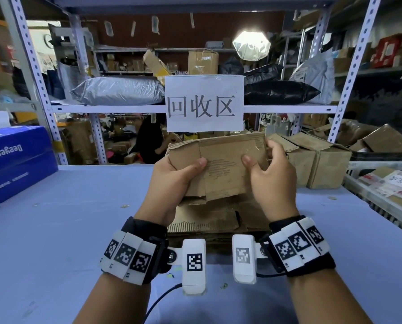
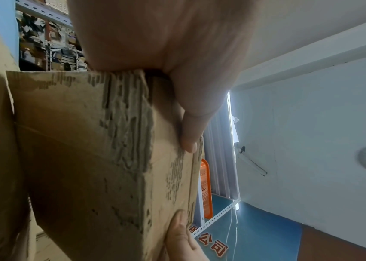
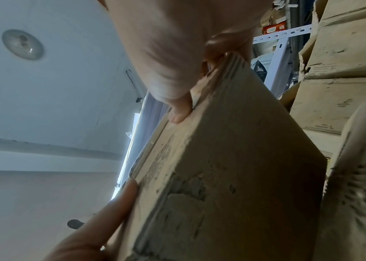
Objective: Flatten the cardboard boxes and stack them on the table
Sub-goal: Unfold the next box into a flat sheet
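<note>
Nearest me, my left hand (image 1: 172, 181) grips the left end of a worn, scuffed brown cardboard box (image 1: 221, 164), thumb laid across its front panel and the other fingers curled out of sight behind. My right hand (image 1: 272, 181) clasps the right end the same way, thumb on the front and fingertips hooked over the upper corner. I hold the box in the air above the pale blue table (image 1: 55, 230), its panels pressed nearly flat, though the wrist views show the sides not quite closed together.

Directly beneath it lies a low stack of flattened brown cardboard (image 1: 209, 218), resting on the table between my wrists and the box. By my reckoning the step in hand is the last squeeze of this box; the next move calls for pressing the panels fully together, then lowering it squarely onto the stack so the edges line up.

Further off to the right, upright brown cartons (image 1: 316, 160) stand on the table, apparently awaiting flattening. To the left sits a blue printed box (image 1: 15, 160). Behind, a white paper sign with black characters (image 1: 204, 104) hangs from the grey metal shelving (image 1: 125, 109).
</note>
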A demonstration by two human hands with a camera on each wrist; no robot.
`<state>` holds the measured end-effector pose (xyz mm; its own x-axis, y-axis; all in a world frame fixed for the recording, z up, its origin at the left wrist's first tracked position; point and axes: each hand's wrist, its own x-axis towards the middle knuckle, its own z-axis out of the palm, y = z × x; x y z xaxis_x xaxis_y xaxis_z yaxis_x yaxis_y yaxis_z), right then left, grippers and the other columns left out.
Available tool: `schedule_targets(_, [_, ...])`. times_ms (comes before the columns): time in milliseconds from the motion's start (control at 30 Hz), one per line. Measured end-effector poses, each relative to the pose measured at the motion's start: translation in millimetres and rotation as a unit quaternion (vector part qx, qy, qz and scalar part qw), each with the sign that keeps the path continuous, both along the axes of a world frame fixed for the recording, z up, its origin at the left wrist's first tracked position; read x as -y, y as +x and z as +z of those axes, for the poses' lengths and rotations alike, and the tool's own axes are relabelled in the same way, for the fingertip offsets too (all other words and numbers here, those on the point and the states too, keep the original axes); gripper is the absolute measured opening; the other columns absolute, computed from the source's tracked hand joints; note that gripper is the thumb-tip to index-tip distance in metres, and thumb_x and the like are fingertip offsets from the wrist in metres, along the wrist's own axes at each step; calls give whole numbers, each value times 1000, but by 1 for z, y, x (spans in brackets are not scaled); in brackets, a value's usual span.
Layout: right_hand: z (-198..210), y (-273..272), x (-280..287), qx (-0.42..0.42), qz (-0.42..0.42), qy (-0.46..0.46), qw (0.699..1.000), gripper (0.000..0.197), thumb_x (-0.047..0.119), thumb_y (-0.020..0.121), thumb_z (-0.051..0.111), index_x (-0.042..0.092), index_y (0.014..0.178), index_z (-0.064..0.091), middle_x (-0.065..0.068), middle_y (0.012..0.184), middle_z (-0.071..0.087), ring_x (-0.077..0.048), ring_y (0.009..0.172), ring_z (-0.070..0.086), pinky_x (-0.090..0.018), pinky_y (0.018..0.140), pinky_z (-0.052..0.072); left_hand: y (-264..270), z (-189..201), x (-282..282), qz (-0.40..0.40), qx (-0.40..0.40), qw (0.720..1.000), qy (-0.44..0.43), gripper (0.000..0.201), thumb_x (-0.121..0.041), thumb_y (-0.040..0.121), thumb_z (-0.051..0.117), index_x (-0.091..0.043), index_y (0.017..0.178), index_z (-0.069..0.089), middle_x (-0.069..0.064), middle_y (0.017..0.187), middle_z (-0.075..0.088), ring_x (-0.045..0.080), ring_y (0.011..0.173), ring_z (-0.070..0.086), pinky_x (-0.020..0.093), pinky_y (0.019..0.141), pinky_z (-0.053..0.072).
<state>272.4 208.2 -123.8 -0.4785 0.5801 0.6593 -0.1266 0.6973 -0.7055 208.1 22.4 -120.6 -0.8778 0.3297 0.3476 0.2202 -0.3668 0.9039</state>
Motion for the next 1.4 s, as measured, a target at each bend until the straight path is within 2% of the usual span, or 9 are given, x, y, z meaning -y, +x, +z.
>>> schedule_targets(200, [-1, 0, -2, 10, 51, -23, 998, 60, 53, 96, 51, 20, 145, 43, 2, 137, 58, -19, 126, 53, -40, 103, 45, 3, -3, -4, -8, -10, 1000, 7, 17, -17, 88, 79, -20, 104, 73, 2, 100, 80, 22, 91, 77, 35, 60, 61])
schedule_targets(267, [-2, 1, -3, 13, 62, -37, 997, 71, 62, 85, 62, 21, 140, 43, 8, 126, 59, -11, 114, 55, -30, 91, 45, 4, -4, -7, -15, -14, 1000, 11, 13, -15, 88, 78, -22, 99, 75, 0, 98, 80, 17, 87, 77, 29, 62, 60])
schedule_targets(400, [-6, 1, -11, 3, 29, -45, 999, 55, 49, 76, 81, 36, 112, 42, 25, 89, 53, 8, 80, 52, -17, 64, 39, 4, -8, -11, 4, -20, 1000, -3, 14, -16, 87, 80, -23, 99, 75, -4, 97, 80, 13, 85, 77, 30, 64, 60])
schedule_targets(633, [-13, 0, -21, -30, 15, -45, 998, 32, 40, 88, 73, 32, 110, 50, 27, 88, 56, 10, 81, 53, -17, 63, 41, 4, -11, -16, 27, -13, 999, -33, 11, -18, 88, 80, -29, 90, 77, -9, 89, 79, 9, 77, 76, 36, 54, 60])
schedule_targets(800, [-12, 6, -27, -25, 27, -39, 999, 15, 40, 98, 58, 32, 108, 53, 27, 90, 55, -5, 88, 59, -15, 64, 38, 3, -15, -20, 47, -26, 998, -34, 16, -18, 89, 78, -33, 87, 78, -10, 91, 79, 8, 79, 75, 38, 58, 61])
schedule_targets(967, [-14, 7, -20, 2, 9, -18, 1000, 50, 48, 78, 80, 35, 105, 41, 27, 86, 51, 11, 77, 48, -15, 59, 35, 3, -20, -23, 58, -29, 997, -41, 14, -16, 89, 79, -31, 89, 78, -9, 96, 79, 11, 90, 75, 41, 76, 63])
schedule_targets(1133, [-16, 4, -27, -33, 5, -17, 999, 29, 35, 86, 76, 32, 103, 53, 29, 84, 53, 13, 76, 51, -12, 62, 36, 0, -19, -19, 57, -10, 997, -44, 16, -19, 89, 79, -35, 88, 79, -8, 93, 79, 19, 91, 74, 38, 58, 60])
schedule_targets(1267, [-14, 5, -28, -52, 33, -27, 998, 15, 25, 96, 65, 28, 110, 63, 16, 92, 65, -7, 89, 61, -24, 72, 48, -1, -16, -16, 59, 3, 998, -36, 12, -19, 88, 78, -29, 95, 76, -8, 89, 78, 12, 76, 75, 34, 50, 57])
schedule_targets(1400, [-14, 6, -26, -50, 48, -28, 997, 26, 39, 99, 58, 30, 123, 62, 25, 100, 61, 1, 93, 58, -11, 74, 41, 0, -15, -17, 62, -2, 997, -34, 13, -17, 90, 77, -30, 94, 76, -10, 87, 78, 7, 73, 74, 32, 49, 56])
